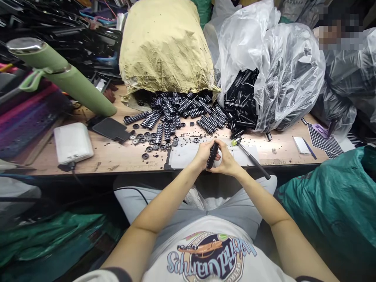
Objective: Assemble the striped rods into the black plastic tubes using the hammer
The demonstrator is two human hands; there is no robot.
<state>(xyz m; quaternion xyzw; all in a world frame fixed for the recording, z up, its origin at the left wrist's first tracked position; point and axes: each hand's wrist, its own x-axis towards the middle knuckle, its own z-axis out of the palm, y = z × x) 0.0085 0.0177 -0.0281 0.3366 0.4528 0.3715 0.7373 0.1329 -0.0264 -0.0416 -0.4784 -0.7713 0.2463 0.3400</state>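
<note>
At the table's front edge, my left hand [202,154] and my right hand [226,159] are both closed around a black studded cylinder [212,155], held tilted between them. Beneath it lies a white sheet [182,154]. Right of my hands rests a small hammer [249,153] with a yellow-green tip, its dark handle jutting past the edge. Behind my hands are a heap of black-and-white banded cylinders [167,107], several loose black discs [145,137] and scattered tiny dark bits. My fingers partly cover the held cylinder.
A yellow sack [167,43] and a clear plastic bag [289,74] of black tubes [242,98] stand at the back. On the left are a green flask [73,82], a white box with a cable [73,143] and a flat black object [110,129]. Green sacks [337,196] flank the table.
</note>
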